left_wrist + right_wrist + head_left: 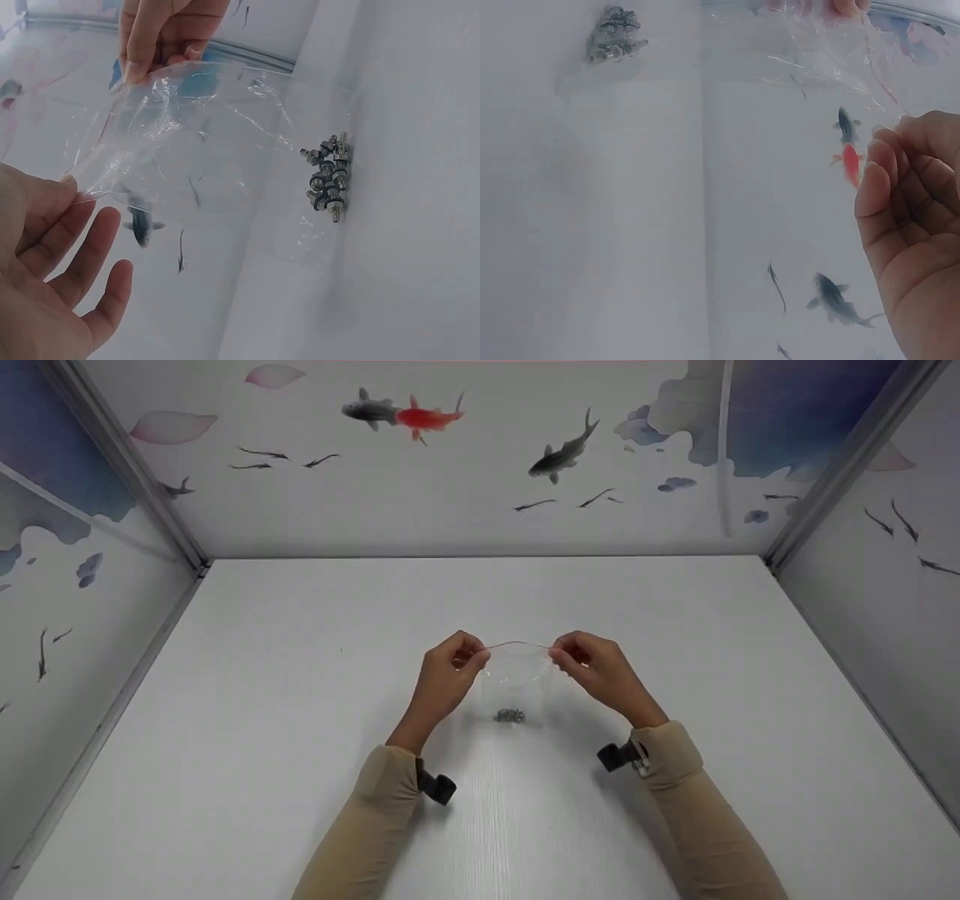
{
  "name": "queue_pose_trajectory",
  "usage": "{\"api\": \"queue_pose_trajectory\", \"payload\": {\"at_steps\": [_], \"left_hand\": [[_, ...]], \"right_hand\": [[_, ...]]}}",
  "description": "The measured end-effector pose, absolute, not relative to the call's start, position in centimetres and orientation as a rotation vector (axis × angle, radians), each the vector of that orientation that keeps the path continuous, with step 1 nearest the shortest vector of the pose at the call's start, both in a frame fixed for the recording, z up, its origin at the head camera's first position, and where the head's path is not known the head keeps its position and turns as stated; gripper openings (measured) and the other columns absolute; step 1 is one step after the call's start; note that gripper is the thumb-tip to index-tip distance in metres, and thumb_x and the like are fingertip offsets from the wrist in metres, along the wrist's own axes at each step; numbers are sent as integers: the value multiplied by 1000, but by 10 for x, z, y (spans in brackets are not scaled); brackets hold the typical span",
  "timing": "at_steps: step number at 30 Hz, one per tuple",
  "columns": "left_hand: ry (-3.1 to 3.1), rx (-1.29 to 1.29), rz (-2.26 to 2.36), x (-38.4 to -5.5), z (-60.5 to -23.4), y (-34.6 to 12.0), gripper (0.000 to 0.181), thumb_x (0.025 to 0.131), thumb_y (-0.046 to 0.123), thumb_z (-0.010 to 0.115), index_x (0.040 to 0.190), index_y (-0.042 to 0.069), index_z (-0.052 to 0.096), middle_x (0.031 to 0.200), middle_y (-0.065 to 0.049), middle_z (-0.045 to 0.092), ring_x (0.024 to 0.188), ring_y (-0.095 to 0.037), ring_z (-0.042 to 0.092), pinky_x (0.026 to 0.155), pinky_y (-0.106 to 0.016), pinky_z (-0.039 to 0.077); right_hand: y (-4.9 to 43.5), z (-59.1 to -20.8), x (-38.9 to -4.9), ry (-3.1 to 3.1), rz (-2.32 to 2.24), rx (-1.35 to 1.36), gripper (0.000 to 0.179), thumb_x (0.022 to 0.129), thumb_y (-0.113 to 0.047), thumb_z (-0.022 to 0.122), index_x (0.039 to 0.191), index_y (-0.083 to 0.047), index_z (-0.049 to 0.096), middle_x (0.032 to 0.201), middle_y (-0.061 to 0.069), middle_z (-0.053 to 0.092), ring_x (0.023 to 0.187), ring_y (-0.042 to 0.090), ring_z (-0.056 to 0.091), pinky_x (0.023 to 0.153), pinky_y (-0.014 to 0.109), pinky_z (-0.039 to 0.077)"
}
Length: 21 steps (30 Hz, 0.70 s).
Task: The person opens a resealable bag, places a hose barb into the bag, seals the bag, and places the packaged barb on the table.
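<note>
Clear plastic bag (517, 675), one, mouth pinched by left hand (448, 675) and right hand (600, 671), small heap of screws (510, 715) inside

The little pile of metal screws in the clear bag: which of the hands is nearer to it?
Neither clearly. The left hand pinches the bag's top left corner, the right hand its top right corner; the screws lie at the bottom, roughly midway between them.

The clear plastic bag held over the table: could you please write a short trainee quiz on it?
1. True or false: both hands pinch the clear plastic bag at its top edge.
2. What lies at the bottom of the bag?
3. Which holds the bag's left corner: A the left hand, B the right hand?

Key: 1 true. 2 a small cluster of metal screws. 3 A.
</note>
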<state>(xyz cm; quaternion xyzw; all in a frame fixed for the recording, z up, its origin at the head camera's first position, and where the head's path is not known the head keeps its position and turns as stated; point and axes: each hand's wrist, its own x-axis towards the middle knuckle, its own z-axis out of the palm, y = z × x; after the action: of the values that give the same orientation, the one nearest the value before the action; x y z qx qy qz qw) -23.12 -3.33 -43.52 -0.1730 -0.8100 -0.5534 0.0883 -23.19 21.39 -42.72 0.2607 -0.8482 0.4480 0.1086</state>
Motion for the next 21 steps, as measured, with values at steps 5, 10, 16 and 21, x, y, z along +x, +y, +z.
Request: {"api": "queue_pose_trajectory", "payload": {"at_steps": [5,10,16,21], "left_hand": [[-2430,-563,-1637,-230,-435,-32,10,96,16,59,99,7,62,89,-5,65,84,-15,60,80,-32,50],[-2430,-583,-1618,-229,-436,-30,10,96,17,59,99,9,64,91,-5,64,86,-15,59,82,-34,50],[-2441,-590,-1620,-228,-437,-29,14,95,23,62,100,10,65,94,-4,64,89,-16,59,84,-35,49],[-2414,-588,-1630,-227,-438,-29,15,94,24,63,99,10,67,93,-4,65,88,-16,60,84,-34,50]], "right_hand": [[213,-426,-231,-2512,1305,745,14,94,-18,62,97,-6,68,85,4,67,73,9,55,68,21,46],[212,-426,-230,-2526,1288,761,15,94,-20,62,98,-7,69,89,2,68,73,9,55,68,22,47],[211,-425,-230,-2511,1311,812,13,92,-23,66,95,-11,70,89,1,69,73,9,56,68,22,47],[209,-424,-229,-2513,1326,801,9,91,-16,66,94,-8,70,88,5,68,71,9,52,67,21,44]]}}
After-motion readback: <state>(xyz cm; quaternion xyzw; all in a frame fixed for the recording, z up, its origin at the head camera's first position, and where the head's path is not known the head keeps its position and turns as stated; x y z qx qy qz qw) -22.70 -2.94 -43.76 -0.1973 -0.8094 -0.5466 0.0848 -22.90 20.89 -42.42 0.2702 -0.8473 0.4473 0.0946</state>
